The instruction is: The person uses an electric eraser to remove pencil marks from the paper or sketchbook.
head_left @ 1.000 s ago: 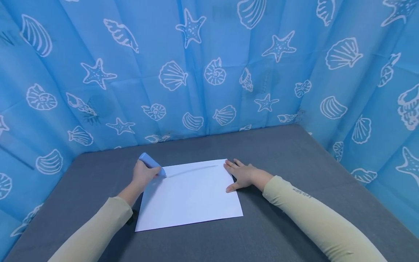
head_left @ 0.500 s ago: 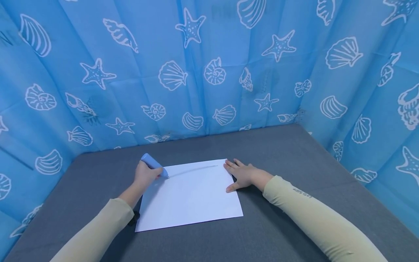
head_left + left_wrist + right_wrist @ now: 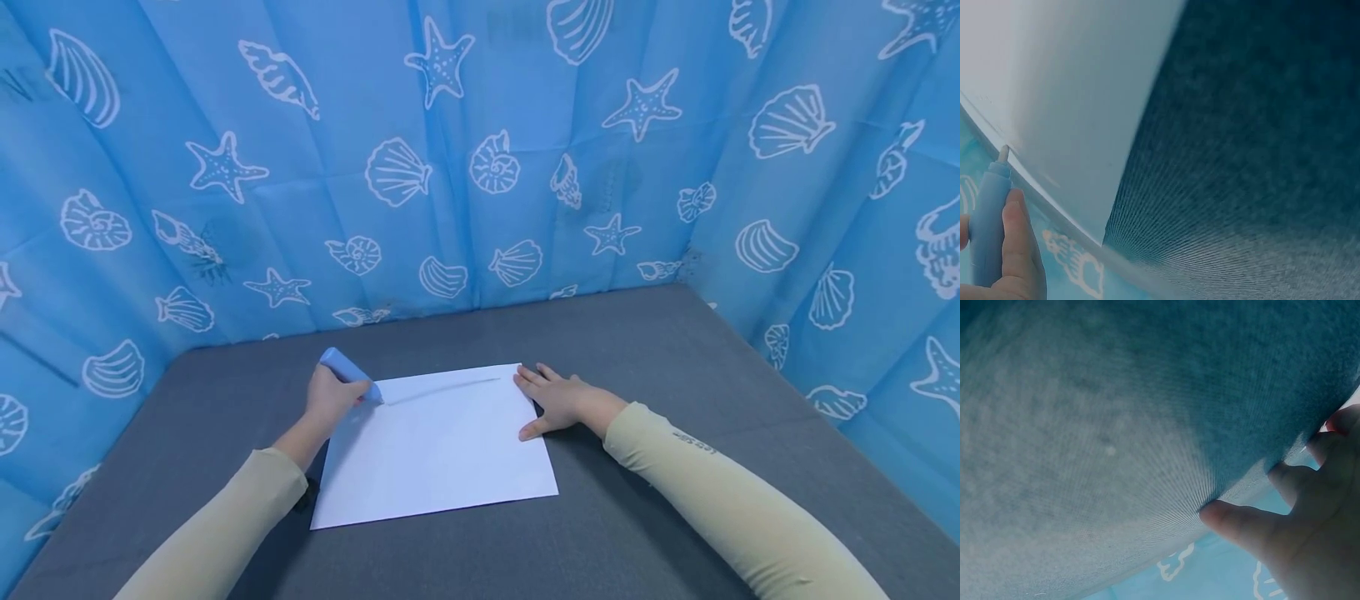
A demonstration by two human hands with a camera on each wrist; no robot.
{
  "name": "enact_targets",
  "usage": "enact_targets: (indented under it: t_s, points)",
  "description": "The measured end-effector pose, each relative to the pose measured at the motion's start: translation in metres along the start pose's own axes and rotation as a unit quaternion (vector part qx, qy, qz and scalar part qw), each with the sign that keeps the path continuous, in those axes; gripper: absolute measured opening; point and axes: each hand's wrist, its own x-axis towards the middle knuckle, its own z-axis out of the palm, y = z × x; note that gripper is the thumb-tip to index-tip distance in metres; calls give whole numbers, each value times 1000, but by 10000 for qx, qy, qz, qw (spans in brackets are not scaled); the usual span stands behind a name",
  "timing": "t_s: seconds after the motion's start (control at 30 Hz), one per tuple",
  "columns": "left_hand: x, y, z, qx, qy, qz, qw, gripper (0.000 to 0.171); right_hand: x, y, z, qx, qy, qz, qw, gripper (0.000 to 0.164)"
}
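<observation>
A white sheet of paper (image 3: 442, 454) lies on the grey cloth-covered table. My left hand (image 3: 326, 398) grips a thick light-blue marker (image 3: 341, 364) at the sheet's upper left corner, its barrel leaning back to the left. In the left wrist view the pale tip of the marker (image 3: 988, 219) meets the paper or sits just above it; I cannot tell which. A faint grey streak (image 3: 450, 387) runs along the upper part of the sheet. My right hand (image 3: 555, 402) rests with spread fingers on the sheet's upper right edge, thumb on the paper.
Grey cloth (image 3: 480, 554) covers the table around the sheet. A blue curtain (image 3: 465, 208) with white shells and starfish hangs behind it and along both sides. A small dark object (image 3: 307, 496) shows beside the left sleeve's cuff.
My left hand and the marker shift slightly right along the top of the sheet, then slightly back left. The right hand and the paper stay in place.
</observation>
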Motion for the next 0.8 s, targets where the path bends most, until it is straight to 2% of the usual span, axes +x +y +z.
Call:
enact_targets:
  t_s: [0.2, 0.4, 0.5, 0.8]
  points:
    - [1, 1, 2, 102, -89, -80, 9999, 64, -1, -1, 0, 55, -5, -58, 10000, 103]
    - [0, 3, 2, 56, -11, -58, 10000, 65, -1, 0, 0, 40, 8, -20, 10000, 103]
    - [-1, 3, 2, 50, -101, -135, 9998, 67, -1, 0, 0, 50, 24, -33, 10000, 103]
    - [0, 1, 0, 67, -55, -51, 9999, 65, 0, 1, 0, 64, 46, -24, 10000, 103]
